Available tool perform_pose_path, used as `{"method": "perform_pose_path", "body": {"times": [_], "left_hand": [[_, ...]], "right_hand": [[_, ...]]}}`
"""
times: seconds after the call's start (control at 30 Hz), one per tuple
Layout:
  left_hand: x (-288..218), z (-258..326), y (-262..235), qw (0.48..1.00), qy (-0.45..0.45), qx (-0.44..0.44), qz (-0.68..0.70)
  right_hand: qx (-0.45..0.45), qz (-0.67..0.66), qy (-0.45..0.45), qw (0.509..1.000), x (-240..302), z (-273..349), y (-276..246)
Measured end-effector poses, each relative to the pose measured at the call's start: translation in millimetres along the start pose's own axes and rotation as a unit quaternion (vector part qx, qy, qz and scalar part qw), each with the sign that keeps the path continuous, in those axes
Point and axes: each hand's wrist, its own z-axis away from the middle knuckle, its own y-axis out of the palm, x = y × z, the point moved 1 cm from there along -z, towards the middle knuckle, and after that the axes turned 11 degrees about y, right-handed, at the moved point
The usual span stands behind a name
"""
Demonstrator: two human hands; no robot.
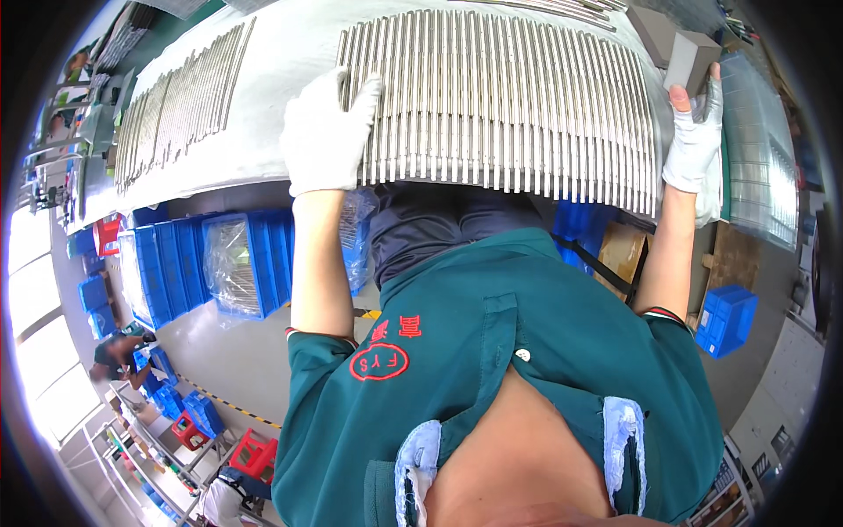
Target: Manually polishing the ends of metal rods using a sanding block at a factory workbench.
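Note:
A long row of slim, shiny metal rods [500,105] lies side by side on the white-covered table [263,132], their near ends reaching the table's front edge. At the row's left end rests my left hand [325,132] in a white glove, thumb spread from the other fingers, against the outermost rods. My right hand [696,145], in a white glove with bare thumb and fingertip showing, is beyond the row's right end. Between its thumb and finger is a light grey rectangular block [692,63]. The fingers on the block's far side are partly hidden.
More metal rods [189,97] lie in a group at the table's left, with some at the far edge [544,10]. A darker block [648,33] and clear plastic trays [760,149] stand at right. Blue crates [250,263] are below the table. Other people [118,356] are in the background.

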Motion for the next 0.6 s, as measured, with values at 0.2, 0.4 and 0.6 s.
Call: {"method": "perform_pose_path", "body": {"times": [0.2, 0.4, 0.6], "left_hand": [[52, 12, 4, 0.794, -0.177, -0.084, 0.576], [54, 6, 13, 0.610, -0.170, -0.136, 0.762], [35, 32, -23, 0.901, -0.003, 0.086, 0.425]], "right_hand": [[0.014, 0.005, 0.018, 1.000, 3, 0, 4], [0.024, -0.011, 0.028, 0.999, 9, 2, 6], [0.027, 0.007, 0.033, 0.999, 10, 2, 4]]}}
